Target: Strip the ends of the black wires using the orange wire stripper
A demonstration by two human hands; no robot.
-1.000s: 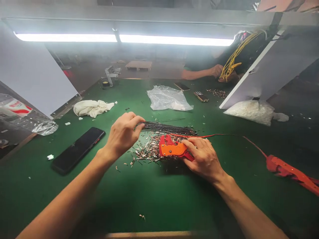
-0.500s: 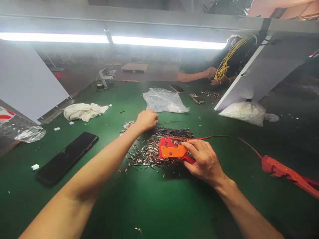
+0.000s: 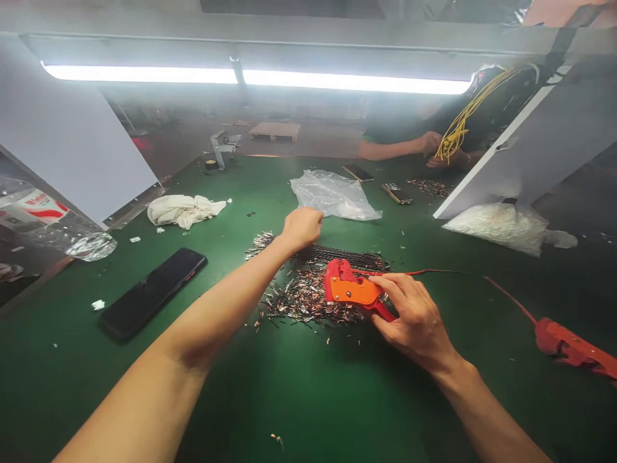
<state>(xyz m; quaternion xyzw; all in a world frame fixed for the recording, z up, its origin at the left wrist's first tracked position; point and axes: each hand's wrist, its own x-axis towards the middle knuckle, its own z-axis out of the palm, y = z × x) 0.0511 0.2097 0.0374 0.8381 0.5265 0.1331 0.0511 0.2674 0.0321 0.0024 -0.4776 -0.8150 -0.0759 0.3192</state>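
Note:
My right hand (image 3: 409, 315) is wrapped round the handles of an orange and red wire stripper (image 3: 354, 290), its jaws pointing left. Under and beside the jaws lies a heap of short wire offcuts (image 3: 303, 299), black with coppery bits. A bundle of thin black wires (image 3: 351, 256) lies just behind the heap. My left hand (image 3: 303, 226) is closed above the left part of that bundle; its fingertips are turned away, so what they hold is hidden.
A phone (image 3: 154, 292), white cloth (image 3: 186, 211) and plastic bottle (image 3: 53, 218) are at left. Behind my hands lies a clear plastic bag (image 3: 335, 196). A second stripper (image 3: 573, 347) and a white-filled bag (image 3: 501, 225) are at right. Across the table, a person's hands (image 3: 441, 149) hold yellow wires (image 3: 456, 128).
The whole view has shifted, so everything appears farther right. Both hands keep nearly the same pose over the wires, with the stripper still in my right hand.

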